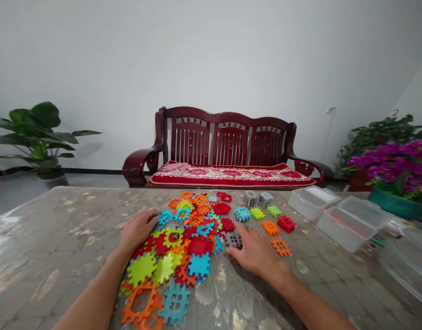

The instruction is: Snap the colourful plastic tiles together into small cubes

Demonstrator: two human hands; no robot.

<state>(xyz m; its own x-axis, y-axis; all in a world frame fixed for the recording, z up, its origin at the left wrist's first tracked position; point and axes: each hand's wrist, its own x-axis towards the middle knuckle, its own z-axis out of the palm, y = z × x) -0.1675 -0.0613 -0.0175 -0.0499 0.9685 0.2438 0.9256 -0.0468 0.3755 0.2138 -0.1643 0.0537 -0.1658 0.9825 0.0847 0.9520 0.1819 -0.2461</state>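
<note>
A heap of flat interlocking plastic tiles [183, 238] in orange, red, green and blue lies on the marble-patterned table [59, 238]. My left hand [138, 229] rests on the heap's left edge, fingers curled over the tiles near a blue one [165, 216]. My right hand [254, 250] lies at the heap's right side, fingers closed around a grey tile [233, 239]. To the right, small assembled cubes stand apart in rows: grey [250, 198], blue [243, 213], green [257, 213], orange [270, 227], red [286, 223].
Two clear plastic boxes [348, 222] with lids stand at the table's right. A pot of purple flowers [398, 172] sits behind them. A dark red wooden bench [227, 151] faces the table's far edge. A leafy plant [37, 135] stands on the floor at left.
</note>
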